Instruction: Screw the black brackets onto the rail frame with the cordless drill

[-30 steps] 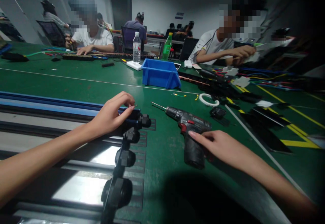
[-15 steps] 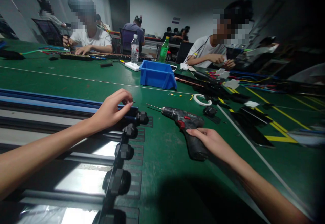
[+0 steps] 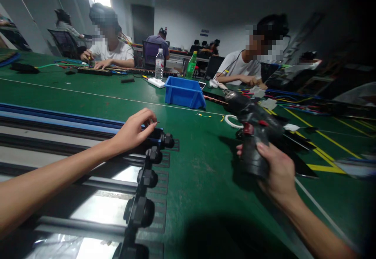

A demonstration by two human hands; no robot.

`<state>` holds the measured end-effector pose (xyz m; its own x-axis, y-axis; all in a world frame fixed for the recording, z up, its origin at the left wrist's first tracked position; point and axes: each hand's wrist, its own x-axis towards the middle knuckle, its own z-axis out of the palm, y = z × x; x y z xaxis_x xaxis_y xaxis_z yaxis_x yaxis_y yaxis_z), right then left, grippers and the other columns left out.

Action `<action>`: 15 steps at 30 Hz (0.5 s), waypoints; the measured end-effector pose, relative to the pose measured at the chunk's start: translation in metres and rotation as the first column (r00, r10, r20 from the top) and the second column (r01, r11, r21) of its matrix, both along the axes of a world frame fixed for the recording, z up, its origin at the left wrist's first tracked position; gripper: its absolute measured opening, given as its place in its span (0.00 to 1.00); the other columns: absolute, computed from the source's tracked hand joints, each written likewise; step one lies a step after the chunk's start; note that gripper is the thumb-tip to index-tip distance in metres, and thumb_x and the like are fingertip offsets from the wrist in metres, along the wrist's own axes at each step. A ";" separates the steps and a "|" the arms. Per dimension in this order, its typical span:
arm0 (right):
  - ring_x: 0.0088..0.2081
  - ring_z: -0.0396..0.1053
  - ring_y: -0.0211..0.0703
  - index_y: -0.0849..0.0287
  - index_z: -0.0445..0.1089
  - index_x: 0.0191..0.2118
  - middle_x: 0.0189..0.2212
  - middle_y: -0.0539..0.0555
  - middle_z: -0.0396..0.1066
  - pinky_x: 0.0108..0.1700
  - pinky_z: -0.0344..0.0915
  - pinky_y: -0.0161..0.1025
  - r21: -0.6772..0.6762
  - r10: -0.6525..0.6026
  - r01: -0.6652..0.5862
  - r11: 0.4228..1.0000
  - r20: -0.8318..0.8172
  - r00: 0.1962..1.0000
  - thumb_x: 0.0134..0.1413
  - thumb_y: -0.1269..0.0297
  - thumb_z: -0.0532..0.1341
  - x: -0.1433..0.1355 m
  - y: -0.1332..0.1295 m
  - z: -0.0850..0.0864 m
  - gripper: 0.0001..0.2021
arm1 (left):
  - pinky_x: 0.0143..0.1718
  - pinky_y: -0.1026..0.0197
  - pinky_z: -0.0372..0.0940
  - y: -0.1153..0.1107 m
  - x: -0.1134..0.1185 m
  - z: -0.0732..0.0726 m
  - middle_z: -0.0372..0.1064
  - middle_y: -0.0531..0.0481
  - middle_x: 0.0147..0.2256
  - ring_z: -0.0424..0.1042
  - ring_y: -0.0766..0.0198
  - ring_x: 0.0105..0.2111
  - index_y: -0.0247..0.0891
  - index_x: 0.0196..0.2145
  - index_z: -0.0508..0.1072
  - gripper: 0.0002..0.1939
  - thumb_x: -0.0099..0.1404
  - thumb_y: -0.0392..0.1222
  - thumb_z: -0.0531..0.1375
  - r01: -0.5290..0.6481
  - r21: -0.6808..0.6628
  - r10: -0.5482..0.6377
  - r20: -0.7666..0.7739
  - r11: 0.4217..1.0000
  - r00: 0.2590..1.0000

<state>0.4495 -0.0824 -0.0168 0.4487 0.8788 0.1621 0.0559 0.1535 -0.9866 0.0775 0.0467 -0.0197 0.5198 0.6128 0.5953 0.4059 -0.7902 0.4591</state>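
Observation:
My right hand (image 3: 277,169) is wrapped around the grip of a black and red cordless drill (image 3: 249,122), raised off the table with its chuck pointing up and away to the left. Between the thumb and fingers of my left hand (image 3: 138,128) is a small metal screw (image 3: 158,122), only its end showing. That hand rests by the end of a blue-edged metal profile (image 3: 114,124), close to a black cable gland (image 3: 168,140). More profiles lie side by side below my left forearm, each ending in a black gland and a slotted black tab (image 3: 160,178).
On the green table (image 3: 194,196) stand a blue bin (image 3: 183,94), a clear bottle (image 3: 159,65) and a green bottle (image 3: 191,65). A white ring (image 3: 232,121) and short wires lie behind the drill. Two people work across the table; cables and black parts lie at right.
My right hand has lifted the drill from near the table and tilted its chuck upward, moving right. My left hand keeps its pinch beside the same profile. The view has shifted slightly.

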 end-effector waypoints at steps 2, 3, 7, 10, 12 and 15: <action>0.46 0.76 0.55 0.57 0.77 0.52 0.50 0.61 0.78 0.40 0.76 0.46 0.137 0.117 -0.093 0.986 -0.176 0.977 0.52 0.39 0.64 0.002 0.004 0.019 0.29 | 0.43 0.58 0.62 0.001 0.000 -0.001 0.68 0.46 0.39 0.67 0.61 0.39 0.36 0.40 0.69 0.04 0.73 0.38 0.56 -0.002 -0.011 0.002 -0.006 1.000 1.000; 0.48 0.75 0.56 0.57 0.74 0.56 0.56 0.62 0.74 0.43 0.77 0.47 0.159 0.196 -0.158 0.974 -0.262 0.945 0.53 0.33 0.60 0.004 0.007 0.029 0.36 | 0.43 0.58 0.62 0.001 0.000 -0.001 0.68 0.46 0.39 0.67 0.61 0.39 0.36 0.40 0.69 0.04 0.73 0.38 0.56 -0.004 -0.017 0.004 -0.009 1.000 1.000; 0.31 0.71 0.36 0.58 0.72 0.59 0.54 0.59 0.74 0.26 0.71 0.30 0.134 0.413 -0.407 0.903 -0.532 0.739 0.55 0.24 0.49 0.016 0.025 0.046 0.44 | 0.43 0.57 0.62 0.001 -0.001 0.000 0.68 0.47 0.39 0.67 0.60 0.39 0.36 0.41 0.70 0.05 0.74 0.39 0.56 -0.019 -0.043 0.018 -0.019 0.999 1.000; 0.22 0.59 0.29 0.63 0.75 0.48 0.39 0.55 0.75 0.18 0.59 0.25 0.141 0.499 -0.559 0.817 -0.658 0.564 0.50 0.28 0.60 0.016 0.037 0.039 0.39 | 0.42 0.58 0.62 0.001 -0.001 0.001 0.68 0.47 0.39 0.67 0.61 0.39 0.36 0.41 0.70 0.06 0.74 0.40 0.56 -0.039 -0.069 0.038 -0.020 0.997 0.999; 0.22 0.58 0.29 0.63 0.75 0.42 0.33 0.52 0.72 0.19 0.61 0.25 0.156 0.539 -0.640 0.752 -0.703 0.463 0.43 0.36 0.71 0.009 0.043 0.034 0.33 | 0.41 0.59 0.62 0.001 -0.001 0.002 0.68 0.48 0.39 0.68 0.62 0.38 0.36 0.42 0.70 0.06 0.74 0.40 0.56 -0.058 -0.096 0.056 -0.021 0.994 0.998; 0.22 0.59 0.31 0.61 0.73 0.37 0.30 0.50 0.69 0.22 0.65 0.28 0.203 0.577 -0.696 0.689 -0.734 0.358 0.40 0.42 0.75 -0.010 0.051 0.031 0.28 | 0.39 0.61 0.63 0.000 0.000 0.002 0.70 0.49 0.38 0.69 0.63 0.37 0.36 0.42 0.71 0.07 0.74 0.41 0.55 -0.087 -0.146 0.084 -0.028 0.985 0.996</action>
<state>0.4398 -0.0310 0.0141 -0.3498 0.9357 -0.0462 -0.7012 -0.2942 -0.6495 0.0775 0.0470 -0.0177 0.4735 0.7354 0.4848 0.4802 -0.6769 0.5579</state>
